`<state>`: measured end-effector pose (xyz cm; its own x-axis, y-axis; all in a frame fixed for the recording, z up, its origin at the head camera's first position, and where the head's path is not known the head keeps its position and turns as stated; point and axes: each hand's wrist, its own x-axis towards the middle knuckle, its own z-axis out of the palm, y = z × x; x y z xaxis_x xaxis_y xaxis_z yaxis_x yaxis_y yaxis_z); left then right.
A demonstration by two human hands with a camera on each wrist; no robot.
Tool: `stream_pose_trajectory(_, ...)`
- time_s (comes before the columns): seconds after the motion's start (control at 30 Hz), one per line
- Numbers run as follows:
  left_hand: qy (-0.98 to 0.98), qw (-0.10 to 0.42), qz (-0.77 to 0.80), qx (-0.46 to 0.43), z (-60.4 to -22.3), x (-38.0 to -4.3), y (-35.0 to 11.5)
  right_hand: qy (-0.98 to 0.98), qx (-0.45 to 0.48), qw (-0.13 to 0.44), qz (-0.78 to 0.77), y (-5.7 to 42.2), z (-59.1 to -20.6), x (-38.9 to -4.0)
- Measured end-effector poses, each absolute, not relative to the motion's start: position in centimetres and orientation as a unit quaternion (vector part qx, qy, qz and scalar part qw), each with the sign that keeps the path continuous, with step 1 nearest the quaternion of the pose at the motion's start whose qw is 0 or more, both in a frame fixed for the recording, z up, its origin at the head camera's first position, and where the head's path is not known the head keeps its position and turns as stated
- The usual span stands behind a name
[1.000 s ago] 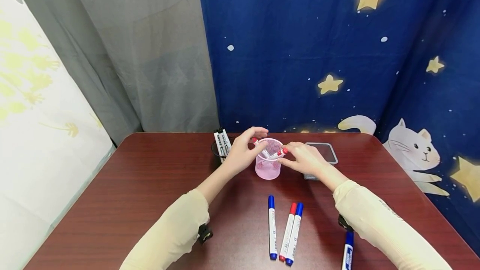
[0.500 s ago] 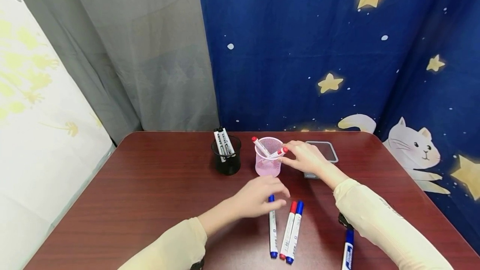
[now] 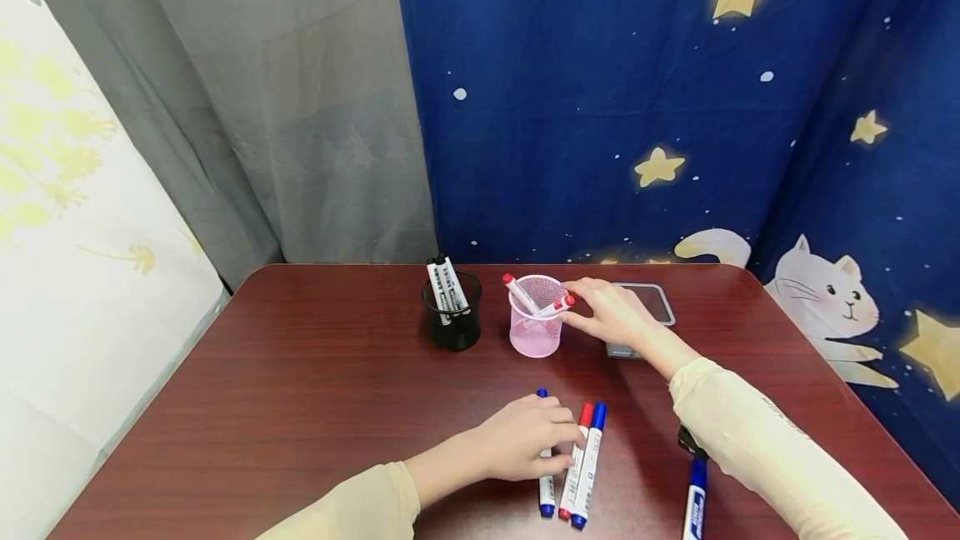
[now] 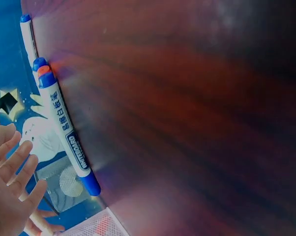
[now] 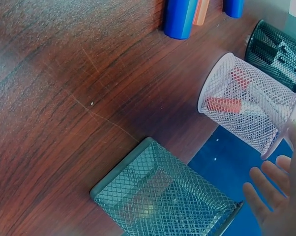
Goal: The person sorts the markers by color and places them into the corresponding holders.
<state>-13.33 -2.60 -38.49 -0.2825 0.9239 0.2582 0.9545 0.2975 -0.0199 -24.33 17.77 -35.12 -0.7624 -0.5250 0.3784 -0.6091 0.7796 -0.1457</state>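
Note:
My left hand (image 3: 525,440) hovers over the loose whiteboard markers on the table, fingers slightly bent. Beneath it lies a blue marker (image 3: 547,497), partly hidden; its fingertips are closest to a red marker (image 3: 573,482). Against that one lies another blue marker (image 3: 590,473). In the left wrist view, the fingers (image 4: 20,169) are spread apart from the markers. My right hand (image 3: 611,315) rests at the right rim of a pink mesh pen cup (image 3: 535,342). Its thumb touches the rim in the right wrist view, the other fingers extended. Red-capped markers (image 3: 521,294) lean inside the cup.
Left of the pink cup stands a black mesh cup (image 3: 455,333) holding black-capped markers (image 3: 448,286). A grey mesh holder (image 3: 622,352) stands behind my right hand. Another blue marker (image 3: 696,500) lies by the right forearm. Curtains border the table's back.
My left hand has left the pink cup's rim and come down toward me to the loose markers, uncovering the black cup. My right hand has stayed at the pink cup.

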Motion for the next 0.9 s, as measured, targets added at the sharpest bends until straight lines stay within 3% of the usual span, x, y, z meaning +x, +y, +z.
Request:
stream_pose_trajectory(0.53,-0.793,0.105,0.008,-0.6,-39.7,-12.8,-2.2,-0.929,0.302,0.165,0.134,17.4,-35.3,-24.4)
stream_pose_trajectory(0.9,-0.784,0.134,0.083,-0.6,-40.5,-12.3,-1.6,-0.934,0.295,0.157,0.124,17.4,-35.3,-24.5)
